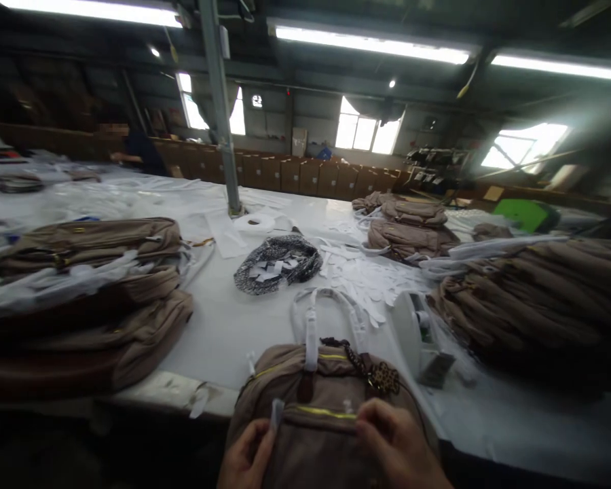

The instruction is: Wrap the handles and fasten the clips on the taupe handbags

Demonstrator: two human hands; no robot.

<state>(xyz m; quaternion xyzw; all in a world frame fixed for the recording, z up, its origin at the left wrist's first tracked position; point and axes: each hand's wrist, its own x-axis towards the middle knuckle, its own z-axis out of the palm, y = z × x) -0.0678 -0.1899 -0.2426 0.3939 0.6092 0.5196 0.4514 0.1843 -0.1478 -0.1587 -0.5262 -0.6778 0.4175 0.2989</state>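
Note:
A brown backpack (pixel 320 448) leans at the table's near edge. Its handles (pixel 311 333) are wrapped in white, and a dark flower-shaped charm (pixel 383 377) hangs on its upper right. My left hand (pixel 249 451) pinches a small pale strip (pixel 277 411) by the left end of the yellow front zipper (pixel 323 411). At the zipper's right end, my right hand (pixel 394 438) has thumb and forefinger pressed together against the bag. Whatever is between those fingertips is hidden.
Brown bags are stacked on the left (pixel 153 326) and right (pixel 544 299). Ahead lie a black-and-white cloth bundle (pixel 254 261) with white pieces, loose white cutouts (pixel 354 272) and a tape roll (pixel 254 222). A grey dispenser (pixel 410 333) stands right. A metal post (pixel 223 102) rises behind; another person (pixel 145 153) is far left.

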